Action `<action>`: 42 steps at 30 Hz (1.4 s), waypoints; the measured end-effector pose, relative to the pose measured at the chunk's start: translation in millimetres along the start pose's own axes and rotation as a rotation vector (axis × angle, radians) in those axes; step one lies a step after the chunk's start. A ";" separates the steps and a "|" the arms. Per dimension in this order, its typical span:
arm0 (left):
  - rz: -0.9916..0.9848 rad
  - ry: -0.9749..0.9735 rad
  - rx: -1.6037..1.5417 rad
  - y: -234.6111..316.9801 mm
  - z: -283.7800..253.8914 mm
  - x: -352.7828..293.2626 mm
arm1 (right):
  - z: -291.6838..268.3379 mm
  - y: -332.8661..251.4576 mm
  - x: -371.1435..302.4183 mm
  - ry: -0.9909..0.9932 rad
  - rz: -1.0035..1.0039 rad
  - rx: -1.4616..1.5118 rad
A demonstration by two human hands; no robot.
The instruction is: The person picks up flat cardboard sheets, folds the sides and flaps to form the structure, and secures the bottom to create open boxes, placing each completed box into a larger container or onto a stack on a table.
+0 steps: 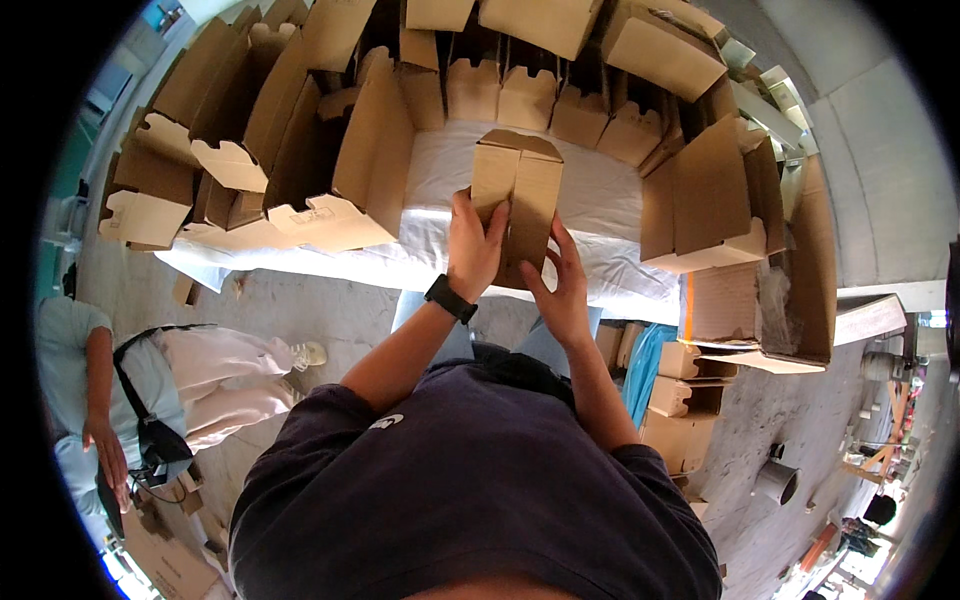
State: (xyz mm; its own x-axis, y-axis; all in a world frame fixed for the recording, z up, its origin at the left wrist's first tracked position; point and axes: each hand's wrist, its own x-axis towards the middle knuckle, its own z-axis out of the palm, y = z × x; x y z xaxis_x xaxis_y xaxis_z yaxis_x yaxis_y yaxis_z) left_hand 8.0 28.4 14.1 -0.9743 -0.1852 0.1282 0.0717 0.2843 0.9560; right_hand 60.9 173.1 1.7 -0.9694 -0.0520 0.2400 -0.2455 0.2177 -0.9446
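Observation:
A narrow brown cardboard box [535,185] stands out in front of me over the white-covered table [440,170], its far end folded over and a seam running along the face toward me. My left hand [476,245] grips its left side, with the thumb on the front face and a dark watch on the wrist. At the lower right edge, my right hand [562,290] holds the box between thumb and fingers. Part of the fingers of both hands is hidden behind the box.
Open-topped cardboard bins [375,150] ring the table at left, back and right. A larger open carton [725,305] stands at the right, above stacked boxes [680,430] and a blue plastic sheet [650,370]. Another person [190,380] is at the left.

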 end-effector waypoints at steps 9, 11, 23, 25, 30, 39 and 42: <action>0.096 -0.061 -0.067 -11.9 -3.8 -0.8 | 3.0 -3.6 3.8 -0.006 -0.060 -0.088; 0.097 -0.078 -0.041 -8.3 -5.2 -1.7 | 3.0 -6.8 4.4 -0.010 -0.051 -0.088; 0.122 -0.289 -0.493 11.6 -15.7 -13.5 | -3.5 -5.5 9.6 0.068 -0.158 0.187; 0.154 -0.343 -0.570 9.3 -20.5 -13.4 | -8.9 -11.1 10.3 0.039 -0.217 0.275; 0.234 -0.517 -0.652 -4.2 -41.9 1.6 | -26.9 -2.0 20.9 -0.003 -0.269 0.509; 0.017 -0.543 -0.653 0.8 -42.2 1.2 | -28.8 5.9 19.7 0.001 -0.178 0.523; 0.165 -0.616 -0.617 0.2 -39.1 -0.9 | -33.0 3.7 17.5 0.004 -0.121 0.583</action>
State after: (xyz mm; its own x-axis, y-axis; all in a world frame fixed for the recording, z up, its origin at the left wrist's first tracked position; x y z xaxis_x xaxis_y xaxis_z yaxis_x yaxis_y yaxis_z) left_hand 17.3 -8.2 24.5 -0.8705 0.4033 0.2821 0.1504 -0.3277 0.9327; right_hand 43.1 205.2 9.8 -0.9346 -0.0393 0.3534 -0.3165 -0.3611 -0.8772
